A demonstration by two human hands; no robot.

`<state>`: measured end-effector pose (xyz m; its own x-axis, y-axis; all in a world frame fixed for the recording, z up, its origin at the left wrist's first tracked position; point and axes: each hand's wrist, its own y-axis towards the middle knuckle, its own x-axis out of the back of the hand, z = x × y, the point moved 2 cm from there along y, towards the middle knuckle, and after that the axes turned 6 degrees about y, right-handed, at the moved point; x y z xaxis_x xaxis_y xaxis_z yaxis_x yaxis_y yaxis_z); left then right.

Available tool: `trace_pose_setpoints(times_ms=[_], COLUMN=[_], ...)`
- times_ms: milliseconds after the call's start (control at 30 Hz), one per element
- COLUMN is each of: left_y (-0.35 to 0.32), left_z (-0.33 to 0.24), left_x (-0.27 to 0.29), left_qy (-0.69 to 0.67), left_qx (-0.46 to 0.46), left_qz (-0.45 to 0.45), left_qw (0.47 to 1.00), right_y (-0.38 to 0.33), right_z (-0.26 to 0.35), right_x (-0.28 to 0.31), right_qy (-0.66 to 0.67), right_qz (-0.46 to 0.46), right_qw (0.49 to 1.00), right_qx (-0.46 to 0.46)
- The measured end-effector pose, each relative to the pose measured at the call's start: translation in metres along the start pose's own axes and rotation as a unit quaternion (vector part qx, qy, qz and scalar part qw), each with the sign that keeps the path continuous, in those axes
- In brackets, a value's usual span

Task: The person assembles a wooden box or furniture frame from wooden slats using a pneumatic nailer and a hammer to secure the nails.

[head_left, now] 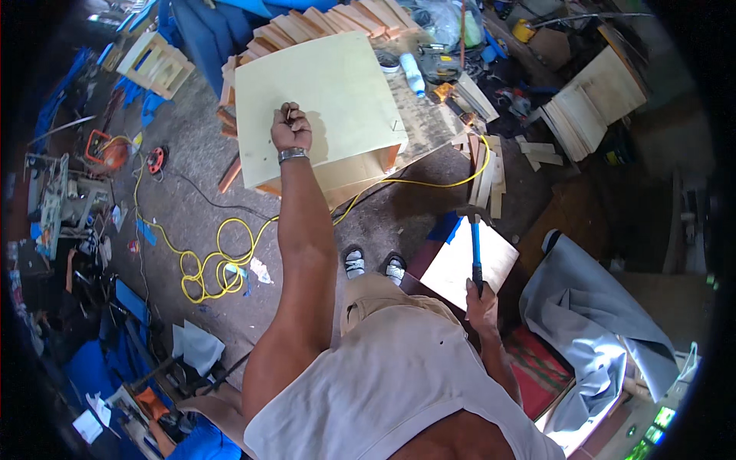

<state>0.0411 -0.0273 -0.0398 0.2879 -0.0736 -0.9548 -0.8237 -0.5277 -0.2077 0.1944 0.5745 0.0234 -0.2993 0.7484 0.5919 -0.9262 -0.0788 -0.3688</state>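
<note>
A large pale wooden box (330, 84) with a flat top panel sits on a worktable in front of me. My left hand (291, 130), with a metal watch on its wrist, is over the left part of that panel, palm up. Its fingers are curled around something small that I cannot make out. Low at my right side, my right hand (482, 303) grips the blue handle of a hammer (476, 245). The dark hammer head points away from me, apart from the box. Near the panel's right corner, a thin dark thing like a nail (395, 126) shows.
Wood strips (330, 21) line the box's far side. A bottle (412, 73) lies on the worktable (437, 126). A yellow hose (222, 261) loops across the floor and up onto the table. Stacked boards (590, 115) stand at right, near a grey sheet roll (590, 307).
</note>
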Motion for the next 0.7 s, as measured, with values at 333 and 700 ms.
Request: trace_pose_setpoints(times_ms=[333,700], left_y=[-0.052,-0.057], left_z=[0.042,0.042], left_x=[-0.035,-0.042], left_qy=[0.734,0.659], left_qx=[-0.396,-0.413], left_qz=[-0.112,-0.16], left_qw=[0.541,0.609], right_y=[0.071,0.12], right_z=[0.209,0.199], right_x=[-0.004,-0.051], right_qy=[0.015,-0.058], right_qz=[0.015,-0.115], right_qw=[0.982,0.928], right_qx=[0.186,0.35])
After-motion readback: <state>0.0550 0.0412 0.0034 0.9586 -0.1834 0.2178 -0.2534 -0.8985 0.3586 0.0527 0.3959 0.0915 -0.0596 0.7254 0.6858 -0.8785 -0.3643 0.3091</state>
